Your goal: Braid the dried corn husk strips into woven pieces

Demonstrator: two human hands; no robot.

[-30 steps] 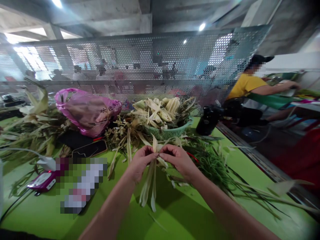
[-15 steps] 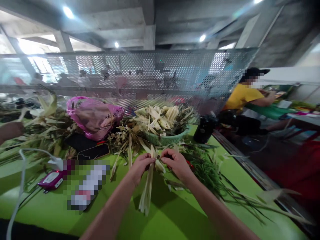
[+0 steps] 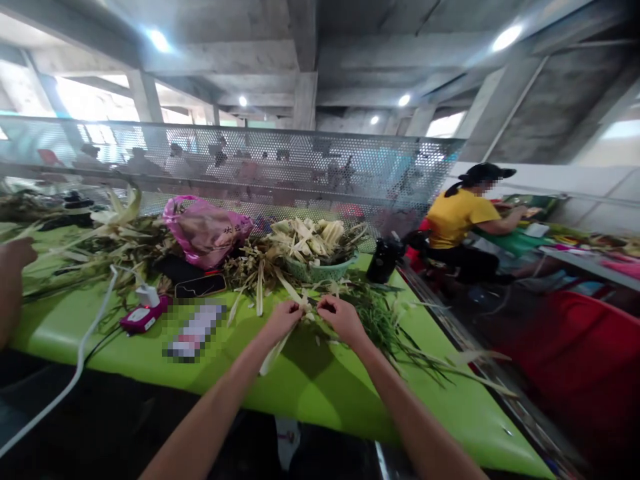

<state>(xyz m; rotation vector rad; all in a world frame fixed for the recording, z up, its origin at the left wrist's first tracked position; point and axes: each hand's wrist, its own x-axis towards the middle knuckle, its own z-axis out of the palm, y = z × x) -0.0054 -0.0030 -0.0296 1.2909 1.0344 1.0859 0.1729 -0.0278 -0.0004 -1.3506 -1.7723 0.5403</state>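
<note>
My left hand (image 3: 284, 320) is closed in a pinch on a bundle of pale dried husk strips (image 3: 271, 359), whose long ends hang down towards the table's front edge. The bundle's short top sticks up past the fingertips. Just to the right, my right hand (image 3: 343, 319) is closed with thumb and finger pressed together, a little apart from the bundle. A thin dark strand seems to run near its fingertips, too small to make out. Beyond both hands stands a green basket (image 3: 325, 272) heaped with dried husks (image 3: 307, 240).
A bunch of green stringy leaves (image 3: 376, 317) lies right of my hands, with a black cup (image 3: 385, 260) behind. Leftward are a phone (image 3: 200, 287), a purple power strip (image 3: 145, 315) and a pink plastic bag (image 3: 205, 230). Another person's hand (image 3: 15, 260) shows at far left.
My right hand has moved slightly away from the bundle. The bundle's hanging ends now slant to the left. The camera view has tilted up and shifted, showing the table's front edge.
</note>
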